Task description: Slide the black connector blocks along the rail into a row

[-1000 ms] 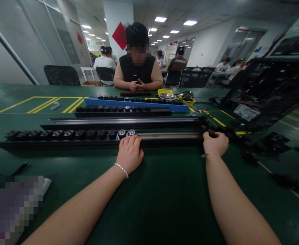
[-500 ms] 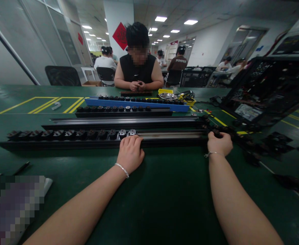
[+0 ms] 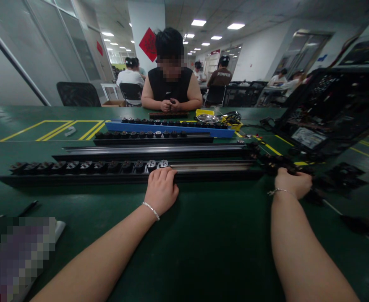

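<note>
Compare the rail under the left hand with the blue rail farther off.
The near rail is black; the farther rail is blue. Round pieces fill only the left part of the near rail, leaving its right part bare; the farther rail's pieces run along most of its length. The left hand touches the near rail; no hand touches the farther rail. Both lie on the green table.

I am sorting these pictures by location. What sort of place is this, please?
Probably an assembly workshop: a green worktable with yellow lines, a long black rail holding a row of small parts, and seated people in the background.
</note>
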`<state>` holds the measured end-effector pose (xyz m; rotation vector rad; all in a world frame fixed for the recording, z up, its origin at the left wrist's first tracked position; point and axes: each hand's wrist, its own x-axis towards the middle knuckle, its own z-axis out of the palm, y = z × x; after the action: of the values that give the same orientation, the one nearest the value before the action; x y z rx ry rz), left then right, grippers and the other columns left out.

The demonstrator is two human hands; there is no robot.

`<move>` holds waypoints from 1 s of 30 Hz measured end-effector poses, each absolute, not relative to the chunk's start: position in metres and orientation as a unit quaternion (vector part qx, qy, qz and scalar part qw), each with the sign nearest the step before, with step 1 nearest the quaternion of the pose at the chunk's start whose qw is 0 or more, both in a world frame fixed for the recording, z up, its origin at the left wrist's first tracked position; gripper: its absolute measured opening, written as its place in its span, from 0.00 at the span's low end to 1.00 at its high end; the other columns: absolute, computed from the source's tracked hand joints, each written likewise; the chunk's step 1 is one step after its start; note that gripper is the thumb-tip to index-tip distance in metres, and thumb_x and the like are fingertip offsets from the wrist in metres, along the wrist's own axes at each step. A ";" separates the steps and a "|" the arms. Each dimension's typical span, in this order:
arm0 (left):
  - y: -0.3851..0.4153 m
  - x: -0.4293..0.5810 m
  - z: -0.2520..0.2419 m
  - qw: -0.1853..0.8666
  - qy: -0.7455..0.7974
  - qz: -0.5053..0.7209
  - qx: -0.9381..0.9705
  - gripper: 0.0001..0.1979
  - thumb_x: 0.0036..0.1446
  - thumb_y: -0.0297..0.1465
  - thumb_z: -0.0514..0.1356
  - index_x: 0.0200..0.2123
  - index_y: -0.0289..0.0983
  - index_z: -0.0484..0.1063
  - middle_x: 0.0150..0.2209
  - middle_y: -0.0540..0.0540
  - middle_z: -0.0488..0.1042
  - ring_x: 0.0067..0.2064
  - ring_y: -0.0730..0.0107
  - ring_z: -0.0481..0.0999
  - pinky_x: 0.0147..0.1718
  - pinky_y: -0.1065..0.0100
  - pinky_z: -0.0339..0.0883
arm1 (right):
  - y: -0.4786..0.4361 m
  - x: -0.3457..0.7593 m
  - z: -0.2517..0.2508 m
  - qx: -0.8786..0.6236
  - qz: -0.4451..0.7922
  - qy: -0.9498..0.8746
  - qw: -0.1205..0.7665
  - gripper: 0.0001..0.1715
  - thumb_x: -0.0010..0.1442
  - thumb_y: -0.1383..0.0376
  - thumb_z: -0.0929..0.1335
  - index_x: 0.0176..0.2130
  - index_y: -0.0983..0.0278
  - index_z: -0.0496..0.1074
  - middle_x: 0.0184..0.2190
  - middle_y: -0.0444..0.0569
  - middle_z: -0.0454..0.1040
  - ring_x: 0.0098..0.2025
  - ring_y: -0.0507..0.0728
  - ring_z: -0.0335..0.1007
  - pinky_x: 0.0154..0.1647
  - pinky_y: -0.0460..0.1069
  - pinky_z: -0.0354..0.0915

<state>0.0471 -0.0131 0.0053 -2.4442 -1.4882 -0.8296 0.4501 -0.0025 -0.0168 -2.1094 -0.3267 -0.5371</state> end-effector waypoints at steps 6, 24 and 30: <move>-0.013 0.047 0.005 0.076 -0.500 -0.276 -0.818 0.18 0.51 0.28 0.54 0.48 0.37 0.67 0.48 0.41 0.70 0.51 0.56 0.65 0.52 0.56 0.56 | -0.007 0.464 -0.023 -0.876 -0.150 -0.048 0.457 0.27 0.37 0.68 0.71 0.41 0.62 0.69 0.40 0.70 0.67 0.44 0.68 0.63 0.33 0.61 0.52; -0.014 0.050 0.004 0.059 -0.494 -0.314 -0.809 0.16 0.50 0.27 0.55 0.44 0.37 0.66 0.46 0.42 0.70 0.49 0.56 0.65 0.51 0.55 0.55 | 0.004 0.365 0.010 -0.703 -0.293 -0.447 0.469 0.26 0.46 0.68 0.63 0.47 0.67 0.64 0.45 0.61 0.67 0.52 0.66 0.59 0.53 0.63 0.53; -0.017 0.051 0.006 0.067 -0.486 -0.358 -0.795 0.10 0.49 0.25 0.55 0.37 0.37 0.67 0.41 0.42 0.70 0.47 0.58 0.66 0.50 0.57 0.57 | 0.007 0.246 0.013 -0.594 -0.093 -0.660 0.451 0.18 0.55 0.65 0.60 0.45 0.66 0.68 0.43 0.55 0.71 0.48 0.59 0.63 0.52 0.56 0.59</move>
<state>0.0508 -0.0170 0.0065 -2.3955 -1.4634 -1.0779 0.2456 0.0069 0.0134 -1.4688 -1.6305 -0.2301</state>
